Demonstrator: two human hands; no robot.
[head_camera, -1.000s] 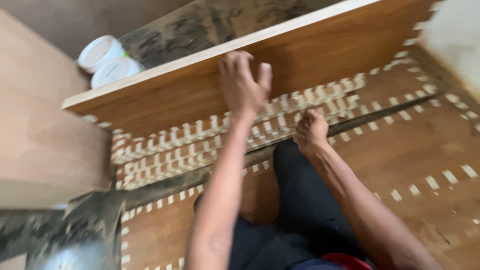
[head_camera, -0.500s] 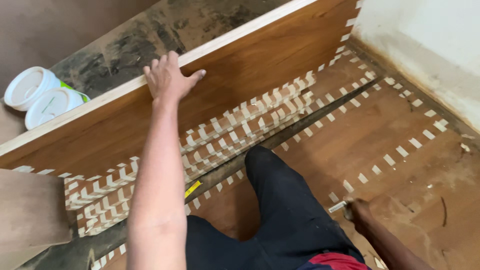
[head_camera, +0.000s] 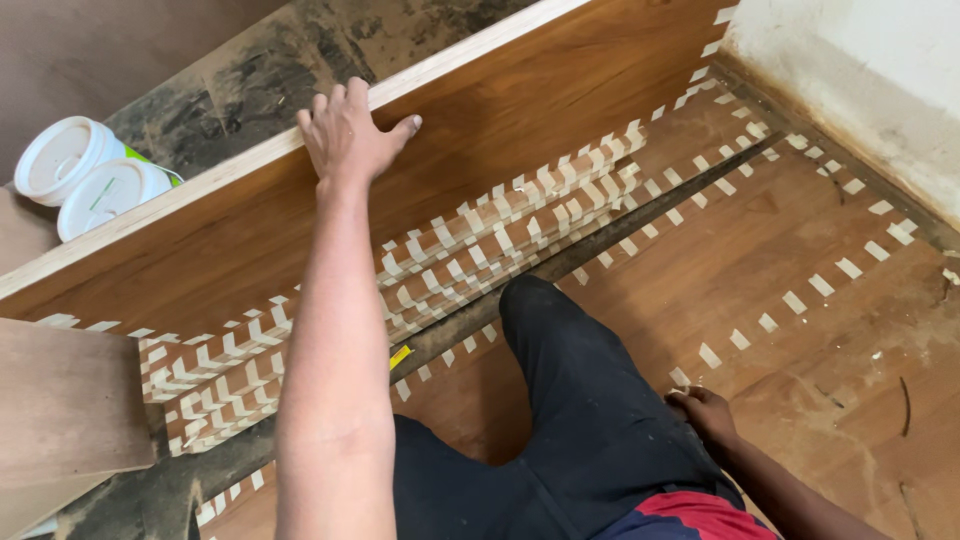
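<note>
Wood panel (head_camera: 520, 110) top edge gripped by left hand (head_camera: 345, 135) as before, right hand (head_camera: 705, 412) lowered, clenched on floor (head_camera: 800, 240)

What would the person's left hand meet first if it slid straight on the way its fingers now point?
The left hand grips the top edge of the upright wooden panel, fingers pointing up and away. Going straight on, it would probably pass over that edge to the dark, dirty floor behind; depth is unclear.
</note>
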